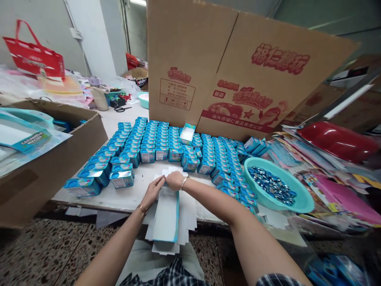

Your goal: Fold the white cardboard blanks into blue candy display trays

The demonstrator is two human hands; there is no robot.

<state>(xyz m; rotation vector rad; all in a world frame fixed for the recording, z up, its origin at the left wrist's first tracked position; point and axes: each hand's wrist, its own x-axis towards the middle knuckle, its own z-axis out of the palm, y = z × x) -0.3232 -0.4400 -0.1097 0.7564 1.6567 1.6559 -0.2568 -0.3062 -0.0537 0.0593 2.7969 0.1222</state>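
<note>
A long, shallow cardboard display box (166,216), white inside with blue edges, lies lengthwise in front of me over a stack of white flat card blanks (189,214). My left hand (152,194) closes its fingers at the far left corner of the box. My right hand (175,181) is bent into a pinch at the far end, close against the left fingertips; the exact grip there is partly hidden. Beyond the hands stand rows of small blue packs (147,155). Another display box (187,133), white inside, rests on top of those rows.
A turquoise basin (303,204) of shiny blue round pieces stands at the right, beside piled printed cards (336,186). A large upright carton (190,51) walls off the back. An open cardboard box (53,159) is at the left, and black scissors (122,109) lie behind it.
</note>
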